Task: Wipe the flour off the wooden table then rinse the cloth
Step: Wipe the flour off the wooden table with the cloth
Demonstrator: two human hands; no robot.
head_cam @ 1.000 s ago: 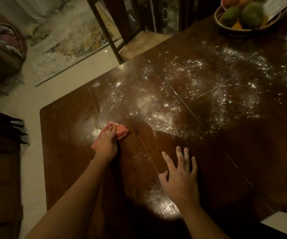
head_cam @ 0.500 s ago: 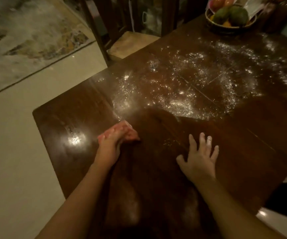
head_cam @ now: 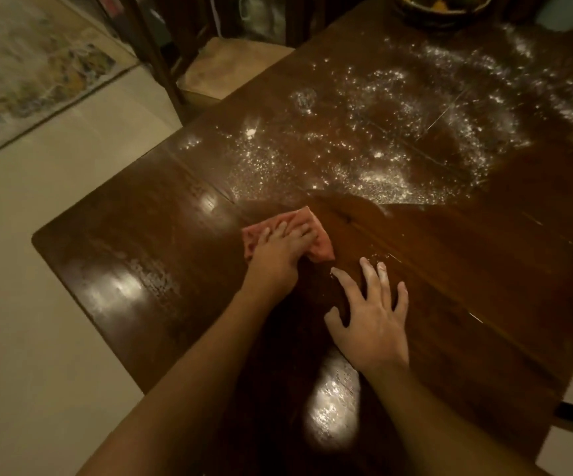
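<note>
While my left hand [head_cam: 280,255] lies flat on the pink cloth [head_cam: 316,235], fingers spread over it and pressing it to the wooden table [head_cam: 161,235], my right hand [head_cam: 369,317] rests just beside it at about 4 o'clock, palm down and fingers fanned, gripping nothing, with white dust on the fingertips [head_cam: 381,267]. Cloth sits near the table's middle, at the near edge of the flour [head_cam: 364,173], which spreads from 12 to 2 o'clock of it in a broad speckled ring. Wood on my side of the cloth looks darker and mostly clean, so I judge the wiping is at an early stage. To do this stroke well: keep the palm's weight even over the cloth, push away toward 1 o'clock in overlapping passes, gather the powder into one heap instead of scattering it, and refold the cloth once a face loads up. Seams between the boards may trap flour; run along them, not across. Right hand should brace only on cleaned wood. Bowl [head_cam: 443,10] at 1 o'clock, far edge, cut off by the frame; something yellowish and greenish inside, likely fruit, but I can't tell. Keep the sweep short of it.
</note>
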